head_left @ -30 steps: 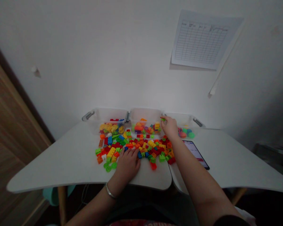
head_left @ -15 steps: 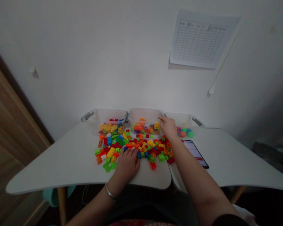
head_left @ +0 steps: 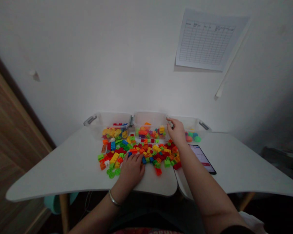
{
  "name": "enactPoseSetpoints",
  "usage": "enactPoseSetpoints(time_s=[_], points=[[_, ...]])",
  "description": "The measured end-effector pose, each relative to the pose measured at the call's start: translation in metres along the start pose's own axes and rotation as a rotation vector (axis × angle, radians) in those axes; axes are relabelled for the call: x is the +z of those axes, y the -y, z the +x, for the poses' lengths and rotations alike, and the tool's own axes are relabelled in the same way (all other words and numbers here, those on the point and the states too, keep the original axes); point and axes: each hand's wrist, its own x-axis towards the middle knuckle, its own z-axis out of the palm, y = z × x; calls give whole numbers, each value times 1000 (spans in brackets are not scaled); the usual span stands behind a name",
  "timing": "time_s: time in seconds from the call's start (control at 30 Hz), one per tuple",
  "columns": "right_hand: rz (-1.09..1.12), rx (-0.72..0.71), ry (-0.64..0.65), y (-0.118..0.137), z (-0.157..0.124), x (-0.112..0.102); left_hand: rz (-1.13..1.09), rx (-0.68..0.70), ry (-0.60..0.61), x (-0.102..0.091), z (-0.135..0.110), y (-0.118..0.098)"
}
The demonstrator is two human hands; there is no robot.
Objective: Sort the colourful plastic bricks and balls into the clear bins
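My right hand [head_left: 177, 132] hovers at the near side of the middle clear plastic bin [head_left: 150, 118], between it and the right bin [head_left: 189, 123], with its fingers spread and nothing visible in them. My left hand [head_left: 132, 170] lies flat on the white table [head_left: 63, 172] against the near edge of a loose pile of colourful plastic toy bricks [head_left: 151, 152], its fingertips touching the bricks. Green plastic wheels [head_left: 111, 175] lie just left of it. The left bin [head_left: 107, 118] holds mostly yellow bricks, the middle one mixed bricks, the right one coloured balls [head_left: 192, 138].
A smartphone [head_left: 202, 159] with a lit screen lies on the table right of the pile, under my right forearm's reach. The table has a gap between two sections near my hands. A printed table sheet [head_left: 206, 40] hangs on the wall behind.
The green brick in my right fingertips a second ago no longer shows, and those fingers now spread near the middle bin's rim. My left hand has hardly moved.
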Motion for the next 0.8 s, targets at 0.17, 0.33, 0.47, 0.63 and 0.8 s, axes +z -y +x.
enactPoseSetpoints(time_s=[0.17, 0.33, 0.47, 0.63, 0.8], points=[[187, -48, -36, 16, -24, -1, -4, 9, -16, 1, 0, 0], [-22, -77, 269, 23, -49, 7, 6, 14, -28, 1, 1, -1], [-312, 1, 524, 23, -61, 10, 12, 14, -23, 0, 0, -2], [-489, 68, 646, 23, -71, 9, 10, 18, -25, -1, 0, -2], [-506, 114, 658, 23, -75, 8, 9, 20, -41, 0, 1, -2]])
